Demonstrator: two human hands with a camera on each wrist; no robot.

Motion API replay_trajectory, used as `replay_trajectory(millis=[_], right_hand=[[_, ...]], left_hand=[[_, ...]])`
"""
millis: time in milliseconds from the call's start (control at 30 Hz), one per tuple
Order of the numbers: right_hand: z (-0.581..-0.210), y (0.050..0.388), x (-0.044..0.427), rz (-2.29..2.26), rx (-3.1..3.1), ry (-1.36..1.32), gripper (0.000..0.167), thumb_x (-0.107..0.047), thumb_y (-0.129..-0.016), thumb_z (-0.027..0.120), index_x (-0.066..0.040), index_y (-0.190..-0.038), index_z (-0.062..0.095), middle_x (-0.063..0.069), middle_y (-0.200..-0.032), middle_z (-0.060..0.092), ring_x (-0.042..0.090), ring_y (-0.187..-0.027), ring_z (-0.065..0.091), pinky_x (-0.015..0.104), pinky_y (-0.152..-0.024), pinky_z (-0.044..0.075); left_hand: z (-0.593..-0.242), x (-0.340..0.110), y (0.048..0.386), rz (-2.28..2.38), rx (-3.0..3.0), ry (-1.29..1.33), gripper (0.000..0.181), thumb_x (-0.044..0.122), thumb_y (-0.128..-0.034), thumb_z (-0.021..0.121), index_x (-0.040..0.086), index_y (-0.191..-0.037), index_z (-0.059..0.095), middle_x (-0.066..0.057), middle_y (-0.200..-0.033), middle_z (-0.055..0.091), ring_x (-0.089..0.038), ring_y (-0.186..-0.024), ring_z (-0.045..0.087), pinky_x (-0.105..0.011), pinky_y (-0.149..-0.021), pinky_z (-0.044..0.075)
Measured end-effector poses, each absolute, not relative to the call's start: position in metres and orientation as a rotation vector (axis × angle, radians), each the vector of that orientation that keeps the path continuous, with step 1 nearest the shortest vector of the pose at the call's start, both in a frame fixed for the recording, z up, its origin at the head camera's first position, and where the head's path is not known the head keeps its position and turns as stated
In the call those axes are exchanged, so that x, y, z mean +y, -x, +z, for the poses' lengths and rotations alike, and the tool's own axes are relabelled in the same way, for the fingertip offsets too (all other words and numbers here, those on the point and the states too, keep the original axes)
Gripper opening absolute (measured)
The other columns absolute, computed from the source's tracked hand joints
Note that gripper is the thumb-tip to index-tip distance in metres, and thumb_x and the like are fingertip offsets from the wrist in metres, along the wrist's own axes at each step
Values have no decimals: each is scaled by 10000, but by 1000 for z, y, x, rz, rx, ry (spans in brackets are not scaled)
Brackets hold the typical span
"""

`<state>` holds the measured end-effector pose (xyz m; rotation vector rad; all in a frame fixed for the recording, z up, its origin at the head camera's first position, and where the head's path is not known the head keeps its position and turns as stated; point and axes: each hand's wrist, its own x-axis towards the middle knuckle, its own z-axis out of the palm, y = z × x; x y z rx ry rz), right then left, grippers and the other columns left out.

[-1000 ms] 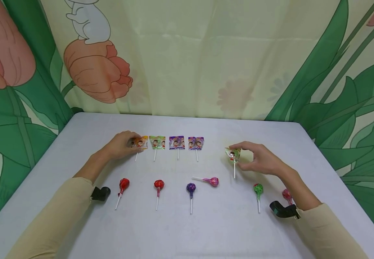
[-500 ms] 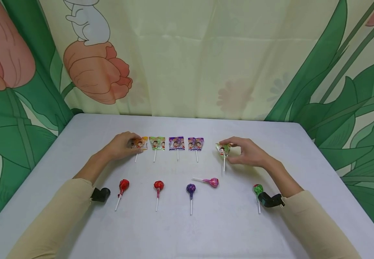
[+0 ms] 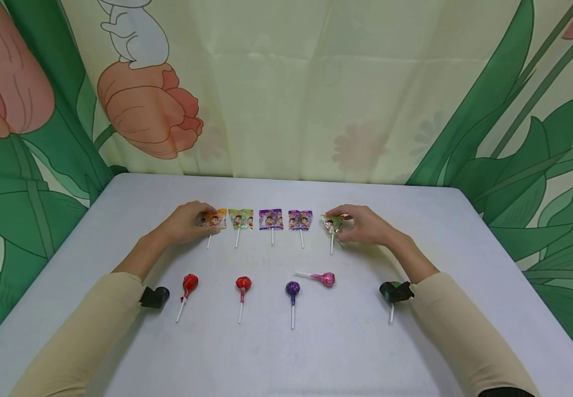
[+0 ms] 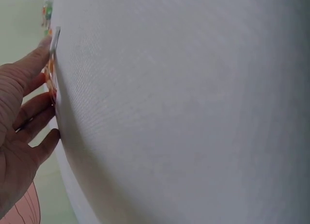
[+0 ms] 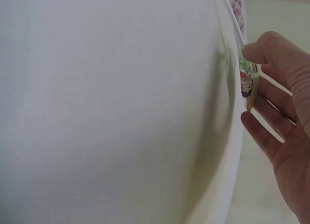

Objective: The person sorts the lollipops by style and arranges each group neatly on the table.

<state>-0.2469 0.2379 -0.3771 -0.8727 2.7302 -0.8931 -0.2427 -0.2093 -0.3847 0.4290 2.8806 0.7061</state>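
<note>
At the left end of a row of flat-wrapped lollipops, my left hand (image 3: 187, 223) holds an orange-wrapped lollipop (image 3: 216, 219) between thumb and fingers, its stick toward me. My right hand (image 3: 365, 225) pinches a green-wrapped lollipop (image 3: 332, 223) by the wrapper's right side, at the row's right end. Between the hands lie another green-wrapped lollipop (image 3: 241, 219), a purple-wrapped lollipop (image 3: 271, 219) and a second purple one (image 3: 300, 220). In the right wrist view the thumb presses near the base of the stick, and the held wrapper (image 5: 247, 83) is close to the cloth.
Nearer me on the white table (image 3: 266, 358) lie ball lollipops: a red one (image 3: 190, 283), another red one (image 3: 243, 283), a purple one (image 3: 293, 288) and a pink one (image 3: 328, 279) lying sideways. A green one (image 3: 392, 311) is partly behind the right wrist camera (image 3: 396, 291). A printed curtain (image 3: 286, 110) stands behind.
My right hand has carried the green-wrapped lollipop leftward and away from me to the row's right end. The pink lollipop at far right is now hidden by the arm. My left hand stays put.
</note>
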Motion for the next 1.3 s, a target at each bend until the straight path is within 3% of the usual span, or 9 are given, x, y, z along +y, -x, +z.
replay_trajectory(millis=[600, 1000, 1300], right_hand=[[-375, 264, 225, -740, 2722, 811, 485, -47, -869, 740, -14, -1342, 639, 175, -1374, 628, 367, -1275, 562, 540, -1102, 443], [-372, 257, 227, -736, 2726, 760, 487, -90, -903, 753, -47, -1371, 627, 177, -1412, 599, 389, -1346, 498, 594, -1139, 376], [-368, 249, 228, -789, 2730, 820, 504, -60, -892, 750, -16, -1376, 613, 185, -1413, 600, 391, -1339, 512, 595, -1106, 419]], left_hand=[[-387, -211, 244, 716, 2884, -441, 572, 253, -937, 762, -30, -1391, 562, -263, -1438, 527, -438, -1367, 449, -583, -1165, 345], [-386, -209, 243, 721, 2884, -442, 570, 246, -937, 762, -29, -1394, 562, -262, -1427, 535, -433, -1354, 461, -581, -1156, 360], [-387, -211, 241, 724, 2895, -442, 581, 272, -940, 756, -32, -1393, 555, -261, -1418, 537, -433, -1352, 460, -585, -1154, 359]])
